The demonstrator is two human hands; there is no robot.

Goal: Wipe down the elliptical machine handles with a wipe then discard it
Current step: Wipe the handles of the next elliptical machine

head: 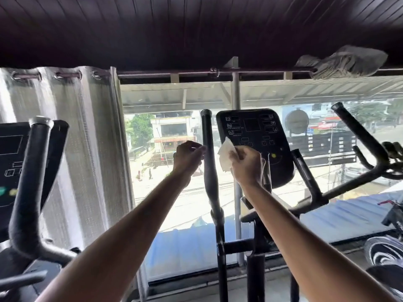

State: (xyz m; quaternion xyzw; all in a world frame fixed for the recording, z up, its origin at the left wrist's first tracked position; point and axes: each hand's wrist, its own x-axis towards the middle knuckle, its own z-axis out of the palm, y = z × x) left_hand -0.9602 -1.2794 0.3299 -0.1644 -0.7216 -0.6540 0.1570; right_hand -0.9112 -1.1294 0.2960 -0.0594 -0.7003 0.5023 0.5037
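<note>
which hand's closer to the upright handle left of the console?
Left. The left hand is just left of the handle, fingers at its edge; the right hand holds the wipe apart on its right.

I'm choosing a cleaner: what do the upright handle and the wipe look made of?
Handle: seemingly a black foam or rubber grip, matte, slightly swollen mid-length. Wipe: thin white paper or nonwoven tissue, crumpled, translucent against the window, held in the right hand.
</note>
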